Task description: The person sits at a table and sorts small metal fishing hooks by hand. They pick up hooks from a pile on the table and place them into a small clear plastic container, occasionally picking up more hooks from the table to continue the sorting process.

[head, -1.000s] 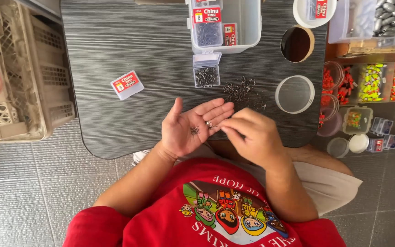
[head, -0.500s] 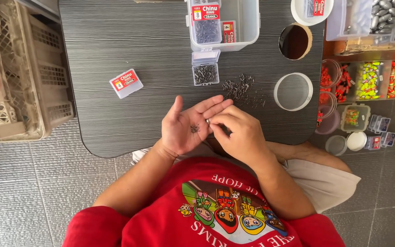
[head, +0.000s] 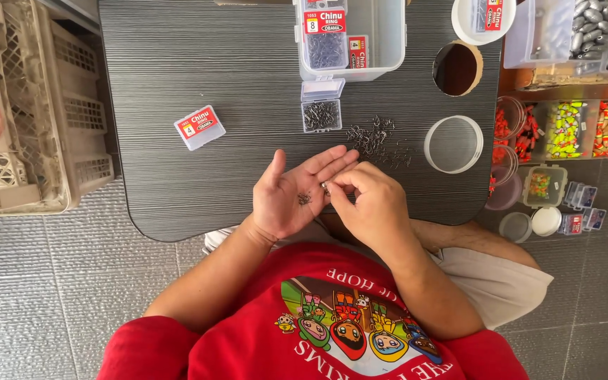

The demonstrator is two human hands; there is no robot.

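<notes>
Left hand [head: 286, 197] lies open, cupping tiny metal hooks [head: 305, 199] (dark, wiry); right hand [head: 374, 204] pinches one.

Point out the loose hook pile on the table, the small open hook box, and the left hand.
loose hook pile [head: 376, 141], head view, middle of the heap.
small open hook box [head: 321, 116], head view, its hook-filled tray.
left hand [head: 297, 197], head view, open palm.

Daylight was bright and even, apparently from overhead. Shadows stayed soft; only a faint one lay under the hands. The dark ribbed table [head: 198, 63] showed a mild sheen but no harsh glare. Focus held sharp across the middle, while the tiny hooks [head: 378, 138] were too small to resolve, and the edges perhaps bowed slightly
</notes>
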